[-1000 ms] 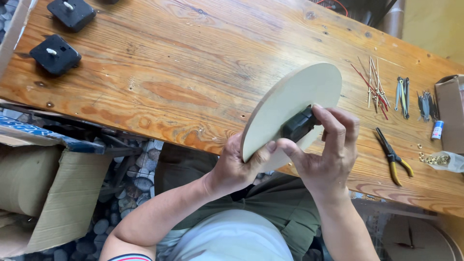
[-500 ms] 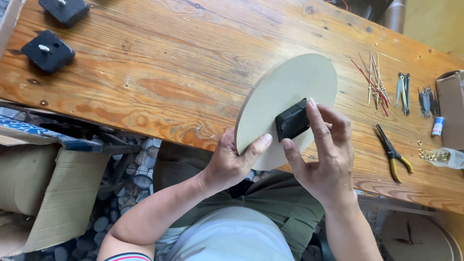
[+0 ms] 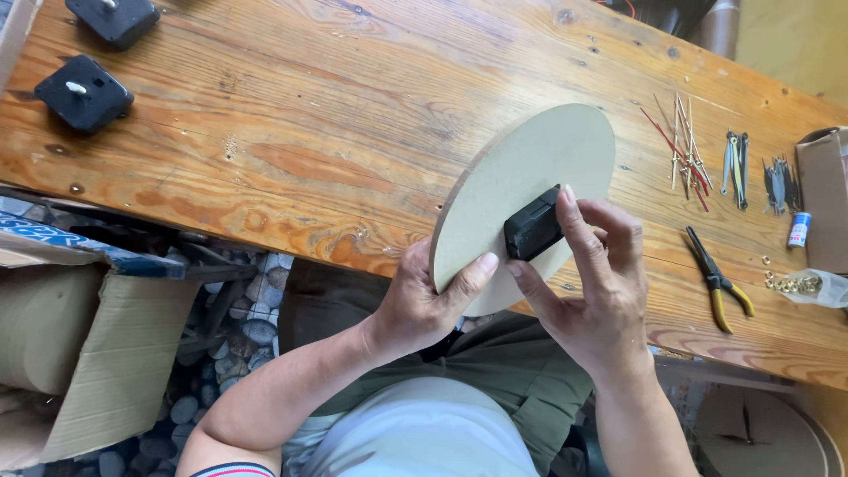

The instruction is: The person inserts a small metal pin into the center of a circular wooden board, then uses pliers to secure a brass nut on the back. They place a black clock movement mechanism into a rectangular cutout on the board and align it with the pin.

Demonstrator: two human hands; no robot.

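A round pale board disc (image 3: 530, 168) is tilted up over the near edge of the wooden table (image 3: 309, 132). My left hand (image 3: 424, 300) grips its lower left rim, thumb on the back face. My right hand (image 3: 592, 283) presses a small black box-shaped clock movement (image 3: 532, 226) against the middle of the disc's back, thumb below it and fingers over its right side.
Two more black clock movements (image 3: 84, 91) (image 3: 113, 16) lie at the table's far left. Thin clock hands (image 3: 685, 150), small metal pieces (image 3: 735, 159), yellow-handled pliers (image 3: 717, 281), a bag of brass bits (image 3: 799, 284) and a cardboard box (image 3: 821, 194) lie right. Cardboard boxes (image 3: 79, 353) sit below left.
The disc has tipped to show more of its back face. My right hand has shifted its fingers on the black movement, which sits flatter against the disc.
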